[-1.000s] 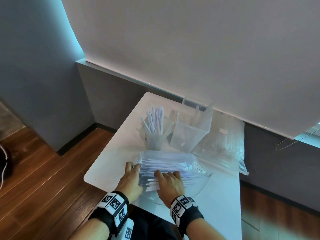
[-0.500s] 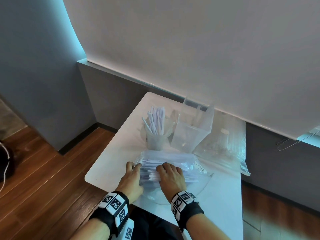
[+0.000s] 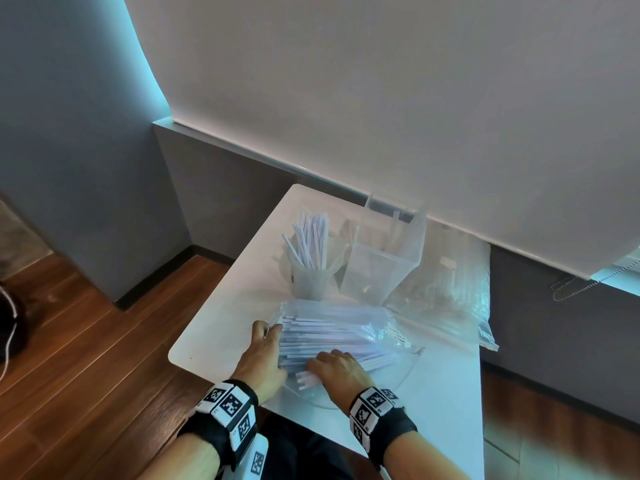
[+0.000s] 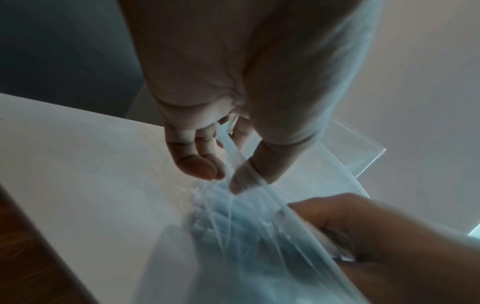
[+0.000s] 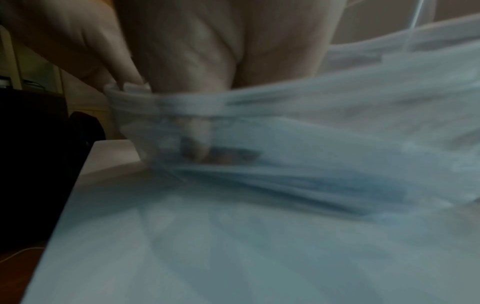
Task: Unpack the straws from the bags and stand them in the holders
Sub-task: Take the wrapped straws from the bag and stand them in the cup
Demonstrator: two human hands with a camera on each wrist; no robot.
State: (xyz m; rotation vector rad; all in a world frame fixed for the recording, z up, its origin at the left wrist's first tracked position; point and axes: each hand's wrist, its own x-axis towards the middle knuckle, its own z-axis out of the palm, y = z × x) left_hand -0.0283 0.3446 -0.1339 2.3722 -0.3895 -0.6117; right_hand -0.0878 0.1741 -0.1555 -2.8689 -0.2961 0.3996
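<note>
A clear bag [image 3: 349,323] full of white straws [image 3: 322,336] lies on the white table [image 3: 221,327] in front of me. My left hand [image 3: 272,330] pinches the bag's open left edge [image 4: 228,148] between thumb and fingers [image 4: 200,168]. My right hand [image 3: 323,366] reaches in at the mouth, its fingers curled round a bundle of straws [image 5: 135,86]; a few ends [image 3: 304,380] stick out toward me. Behind the bag stand a round cup [image 3: 311,282] holding several upright straws and a clear square holder [image 3: 377,271]. The right wrist view is blurred.
A second clear bag [image 3: 453,292] lies at the table's back right, against the wall. The near table edge runs just under my wrists. Wooden floor lies to the left, and a grey wall stands behind the table.
The right hand slid a little deeper into the bag, then back toward me with straw ends showing. The left hand has kept its pinch on the bag's edge.
</note>
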